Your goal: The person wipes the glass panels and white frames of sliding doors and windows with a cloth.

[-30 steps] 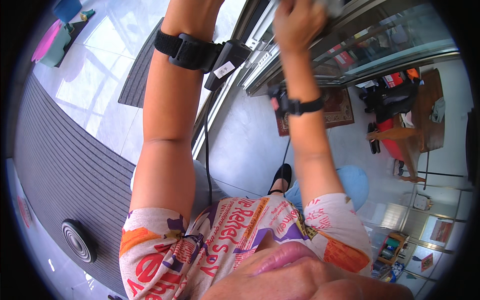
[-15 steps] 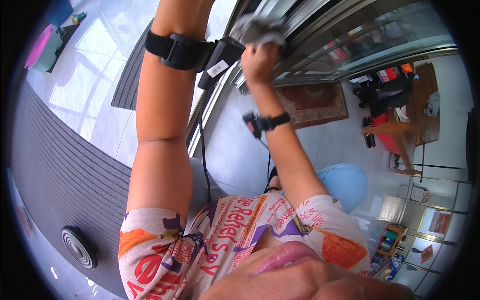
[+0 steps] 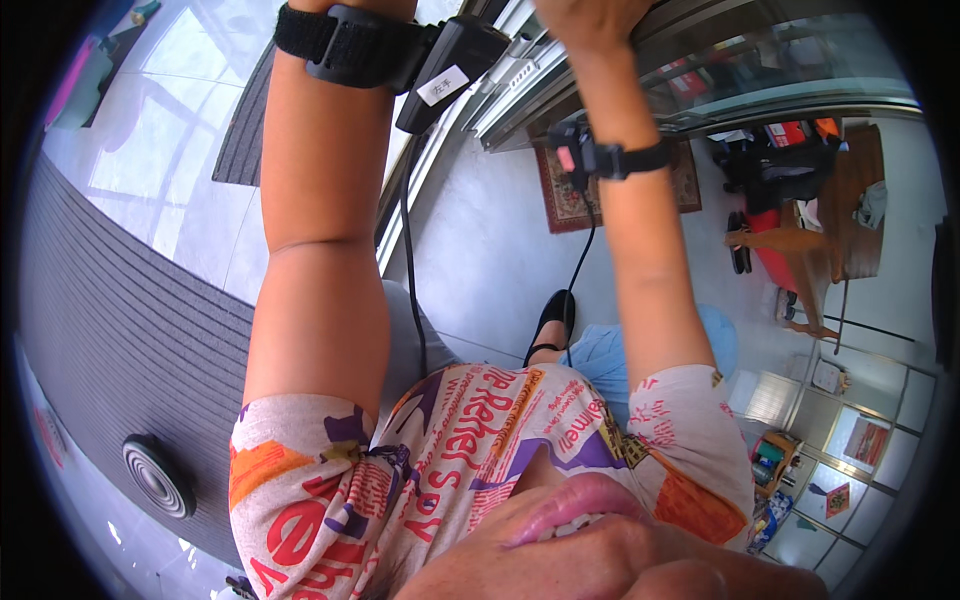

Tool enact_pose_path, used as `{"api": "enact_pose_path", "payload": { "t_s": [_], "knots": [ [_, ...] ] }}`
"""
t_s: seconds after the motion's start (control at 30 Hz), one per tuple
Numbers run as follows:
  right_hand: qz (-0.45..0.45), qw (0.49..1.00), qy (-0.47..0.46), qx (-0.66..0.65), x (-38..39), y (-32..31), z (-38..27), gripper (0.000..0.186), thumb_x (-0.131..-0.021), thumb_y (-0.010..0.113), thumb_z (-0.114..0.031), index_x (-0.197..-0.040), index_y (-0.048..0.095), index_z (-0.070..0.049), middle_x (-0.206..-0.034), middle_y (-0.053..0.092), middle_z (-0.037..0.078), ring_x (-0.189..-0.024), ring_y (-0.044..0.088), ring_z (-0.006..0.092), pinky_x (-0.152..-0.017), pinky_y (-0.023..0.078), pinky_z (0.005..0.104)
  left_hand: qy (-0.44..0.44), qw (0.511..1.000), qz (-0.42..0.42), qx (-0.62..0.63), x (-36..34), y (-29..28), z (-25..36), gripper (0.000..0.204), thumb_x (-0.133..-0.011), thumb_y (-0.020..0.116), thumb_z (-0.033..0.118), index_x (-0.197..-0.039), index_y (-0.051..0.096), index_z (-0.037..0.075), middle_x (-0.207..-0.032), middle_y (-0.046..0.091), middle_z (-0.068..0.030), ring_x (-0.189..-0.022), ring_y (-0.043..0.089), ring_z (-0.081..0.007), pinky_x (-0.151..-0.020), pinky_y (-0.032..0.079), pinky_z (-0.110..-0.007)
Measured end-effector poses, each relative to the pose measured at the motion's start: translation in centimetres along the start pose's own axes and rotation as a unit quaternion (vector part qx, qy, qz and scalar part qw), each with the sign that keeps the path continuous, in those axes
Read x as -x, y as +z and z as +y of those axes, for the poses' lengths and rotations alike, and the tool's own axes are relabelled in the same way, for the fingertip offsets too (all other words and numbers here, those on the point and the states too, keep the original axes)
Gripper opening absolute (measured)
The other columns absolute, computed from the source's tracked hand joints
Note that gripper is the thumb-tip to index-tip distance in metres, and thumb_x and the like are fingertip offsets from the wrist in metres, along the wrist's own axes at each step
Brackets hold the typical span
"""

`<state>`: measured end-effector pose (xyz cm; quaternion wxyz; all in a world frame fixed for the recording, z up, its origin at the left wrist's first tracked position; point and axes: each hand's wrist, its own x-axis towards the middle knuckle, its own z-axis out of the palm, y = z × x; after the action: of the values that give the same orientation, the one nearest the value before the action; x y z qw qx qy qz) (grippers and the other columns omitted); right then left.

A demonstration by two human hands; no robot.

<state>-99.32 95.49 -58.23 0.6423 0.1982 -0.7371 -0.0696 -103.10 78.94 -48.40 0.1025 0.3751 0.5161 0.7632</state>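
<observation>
1. Right hand [image 3: 592,14], head view: it is raised to the very top edge of the picture, against the metal door frame [image 3: 520,82]. Only the back of the hand and the wrist show. The fingers are cut off by the rim, so I cannot tell how far they are open or whether they hold anything.
2. Left hand, same view: it lies beyond the top edge and is not seen. Only the raised forearm shows, with a black wrist strap [image 3: 340,42] and a black device [image 3: 452,62] clipped to it. A thin cable [image 3: 408,250] hangs from the device down toward the body.
3. The right wrist carries a narrower black band [image 3: 612,158], with its own cable running down.
4. The frame runs aslant from the top centre, between the two forearms. A glass pane [image 3: 770,75] joins it on the right, and the hand sits at the frame's upper part.
5. Below lie a grey ribbed mat [image 3: 110,300] on the left, a patterned rug [image 3: 570,200] near the frame's foot, and a black shoe [image 3: 553,318] on the pale floor.
6. Judged from this posture, the step in hand is work high on the frame or glass, done with the right arm at full stretch.
7. Any further move up there calls for a steady reach and even pressure against the frame. The wrist cables should be kept free of the rails.
</observation>
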Motion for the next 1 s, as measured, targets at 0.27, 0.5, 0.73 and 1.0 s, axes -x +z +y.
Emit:
{"api": "enact_pose_path", "payload": {
  "t_s": [0.27,0.5,0.73,1.0],
  "knots": [
    [-0.149,0.986,-0.040,-0.058,12.9,-0.7,-1.5,0.039,-0.079,0.060,-0.009,-0.115,0.064,0.006,-0.119,0.061,0.028,-0.113,0.060,0.0416,-0.098,0.050,0.0442,-0.072,0.992,0.093,-0.033,-1.3,4.7,-0.3,0.105,-0.096,0.024,0.075,-0.143,0.032,-0.018,-0.140,0.046,-0.0325,-0.133,0.042,-0.0378,-0.112,0.030,-0.048],
    [-0.070,0.989,-0.119,0.056,-4.6,-8.7,6.7,0.018,-0.084,0.062,-0.013,-0.097,0.069,-0.002,-0.085,0.066,0.017,-0.080,0.063,0.0371,-0.075,0.047,0.0487,-0.082,0.988,0.130,-0.025,-0.8,1.8,-1.0,0.107,-0.094,0.024,0.078,-0.147,0.027,-0.016,-0.150,0.033,-0.0362,-0.142,0.030,-0.0453,-0.115,0.025,-0.053],
    [-0.098,0.959,-0.220,0.152,-3.8,-8.4,7.6,0.025,-0.079,0.065,-0.018,-0.058,0.053,-0.014,-0.057,0.054,0.009,-0.056,0.055,0.0247,-0.050,0.042,0.0381,-0.053,0.991,0.108,-0.063,-0.2,2.5,-0.5,0.107,-0.093,0.023,0.079,-0.154,0.015,-0.008,-0.160,0.014,-0.0324,-0.148,0.013,-0.0492,-0.118,0.013,-0.059],
    [-0.411,0.891,-0.179,-0.074,11.3,-6.7,1.7,0.010,-0.076,0.066,-0.019,-0.073,0.067,-0.009,-0.073,0.064,0.008,-0.074,0.065,0.0252,-0.071,0.052,0.0363,0.021,0.998,0.023,-0.059,0.2,3.7,-1.3,0.064,-0.104,0.042,0.049,-0.130,0.058,-0.007,-0.125,0.063,-0.0191,-0.110,0.058,-0.0265,-0.098,0.044,-0.036]
  ]
}}
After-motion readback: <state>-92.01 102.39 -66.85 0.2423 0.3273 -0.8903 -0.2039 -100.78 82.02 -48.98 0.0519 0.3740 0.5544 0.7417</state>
